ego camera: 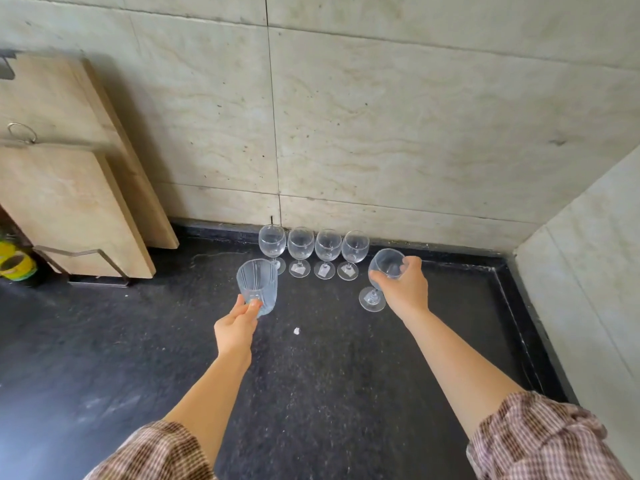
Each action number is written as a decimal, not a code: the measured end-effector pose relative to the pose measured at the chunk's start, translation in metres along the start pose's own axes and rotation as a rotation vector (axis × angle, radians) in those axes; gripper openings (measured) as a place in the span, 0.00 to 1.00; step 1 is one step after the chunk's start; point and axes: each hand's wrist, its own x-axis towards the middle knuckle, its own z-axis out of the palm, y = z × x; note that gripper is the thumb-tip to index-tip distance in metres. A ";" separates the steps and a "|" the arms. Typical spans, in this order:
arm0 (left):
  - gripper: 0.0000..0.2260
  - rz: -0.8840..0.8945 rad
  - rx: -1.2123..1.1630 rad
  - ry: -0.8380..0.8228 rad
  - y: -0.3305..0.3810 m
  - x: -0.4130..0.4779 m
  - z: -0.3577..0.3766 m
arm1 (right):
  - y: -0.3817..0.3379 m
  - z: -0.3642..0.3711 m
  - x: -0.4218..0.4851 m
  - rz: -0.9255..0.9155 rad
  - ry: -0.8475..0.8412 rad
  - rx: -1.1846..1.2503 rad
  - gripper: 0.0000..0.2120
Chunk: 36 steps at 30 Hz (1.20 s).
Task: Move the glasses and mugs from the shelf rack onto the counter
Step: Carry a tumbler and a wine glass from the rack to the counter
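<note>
- The left hand (238,328) holds a ribbed glass (258,284) near its base, with the thumb and curled fingers pinching the lower part. The glass is upright, its open mouth facing the camera.
- The ribbed glass sits above the dark counter (311,403); whether its base touches the surface cannot be told.
- The right hand (403,289) grips a wine glass (386,264) by the bowl, with the fingers wrapped over the far side and the thumb on the near side.
- This wine glass is tilted, the bowl leaning right and away and the foot pointing down and to the left. The foot is at or just above the counter, and contact cannot be told.
- A row of four wine glasses (300,244) stands upright on the counter against the tiled wall (381,133), side by side and close together.
- The ribbed glass is just in front of the row's left end and covers part of the leftmost glass's foot. The gripped wine glass is just beside the row's right end, slightly nearer the camera.
- The two hands are well apart, with the row between and beyond them.
- A small white scrap (296,330) lies on the counter between the forearms.
- Wooden boards (69,195) lean against the wall at the far left.
- Checked sleeves (533,441) are pushed up on both arms.
</note>
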 end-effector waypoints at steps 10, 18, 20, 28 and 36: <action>0.04 0.064 0.087 -0.100 -0.005 0.011 -0.005 | -0.003 0.006 0.043 -0.007 0.027 -0.010 0.29; 0.08 0.091 0.205 -0.104 -0.005 0.016 -0.005 | -0.002 0.011 0.064 -0.010 0.018 -0.026 0.30; 0.08 0.092 0.208 -0.097 -0.004 0.015 -0.003 | -0.002 0.011 0.067 -0.009 0.014 -0.032 0.31; 0.10 0.054 0.273 -0.067 -0.009 0.015 0.002 | 0.003 0.010 0.076 -0.029 -0.010 -0.084 0.33; 0.10 0.081 0.405 -0.028 -0.005 0.014 0.001 | 0.001 0.011 0.075 -0.045 -0.002 -0.120 0.36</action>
